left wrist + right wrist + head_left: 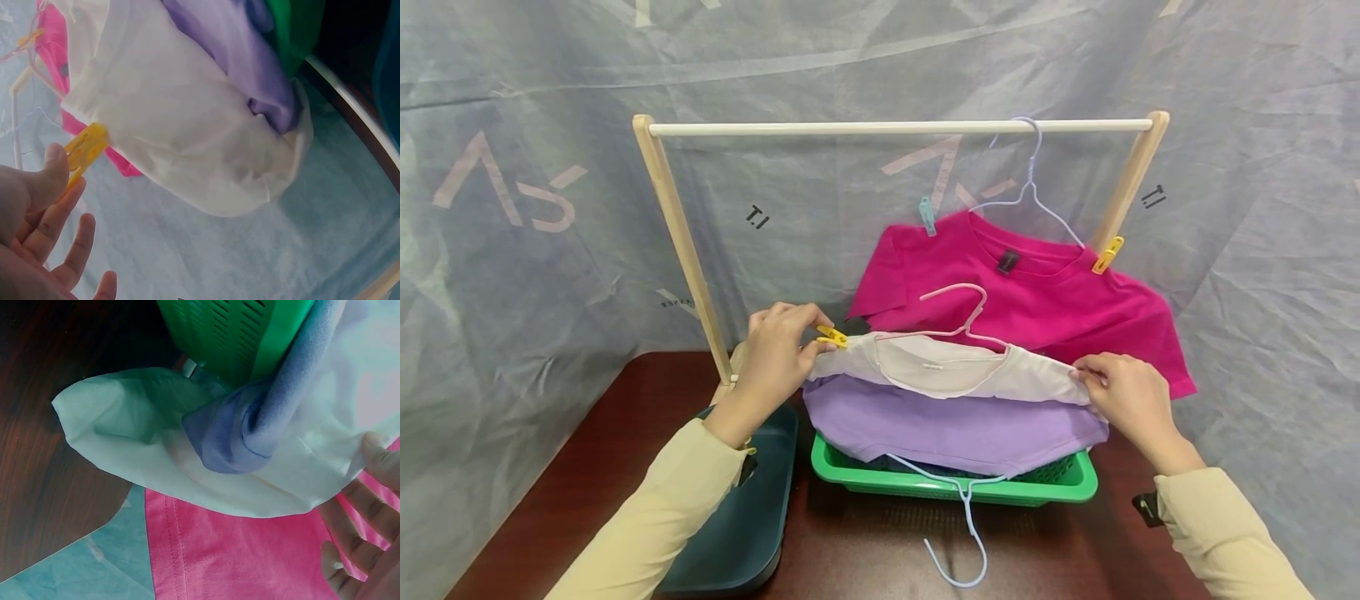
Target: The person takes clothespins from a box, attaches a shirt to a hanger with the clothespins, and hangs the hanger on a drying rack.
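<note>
At the frame's center, the left hand [777,350] pinches a yellow clothespin [832,336] while the right hand [1131,392] grips a white shirt [1037,377], seemingly light, limp and best held at its shoulders.

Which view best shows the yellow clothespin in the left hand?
The left wrist view: the yellow clothespin appears large, its tip at the white shirt's edge. The head view shows it smaller, partly hidden by the left hand; the right wrist view misses it.
</note>
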Available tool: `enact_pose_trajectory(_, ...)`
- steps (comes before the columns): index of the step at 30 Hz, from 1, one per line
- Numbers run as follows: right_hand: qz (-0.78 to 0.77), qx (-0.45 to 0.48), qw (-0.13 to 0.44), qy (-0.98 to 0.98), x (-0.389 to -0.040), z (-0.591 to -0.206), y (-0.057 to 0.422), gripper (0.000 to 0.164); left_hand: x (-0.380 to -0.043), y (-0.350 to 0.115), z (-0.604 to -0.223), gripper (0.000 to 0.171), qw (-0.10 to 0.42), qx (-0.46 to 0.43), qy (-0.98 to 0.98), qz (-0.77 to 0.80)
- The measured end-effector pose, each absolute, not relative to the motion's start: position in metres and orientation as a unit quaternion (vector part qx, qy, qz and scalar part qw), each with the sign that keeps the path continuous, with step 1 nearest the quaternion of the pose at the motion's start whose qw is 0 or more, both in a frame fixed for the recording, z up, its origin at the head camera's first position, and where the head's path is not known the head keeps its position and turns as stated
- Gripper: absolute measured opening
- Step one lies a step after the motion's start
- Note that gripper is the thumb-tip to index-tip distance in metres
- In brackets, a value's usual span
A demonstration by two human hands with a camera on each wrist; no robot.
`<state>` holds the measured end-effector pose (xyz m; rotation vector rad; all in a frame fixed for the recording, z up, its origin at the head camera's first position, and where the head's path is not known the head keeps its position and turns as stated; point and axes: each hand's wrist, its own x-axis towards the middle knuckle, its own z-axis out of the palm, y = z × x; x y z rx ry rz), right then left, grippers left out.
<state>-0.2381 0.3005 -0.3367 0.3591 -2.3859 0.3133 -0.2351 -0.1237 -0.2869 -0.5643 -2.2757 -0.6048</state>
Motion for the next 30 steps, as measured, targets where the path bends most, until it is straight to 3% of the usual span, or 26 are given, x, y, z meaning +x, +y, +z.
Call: enact_pose_trajectory(30,0.116,0.146,0.359,-0.915,-0.2380,-0.3390,0.3011,0.008,-0.2388,-0.1197,-0.2867,0.020,0.331,-0.213,-0.896,-0.207)
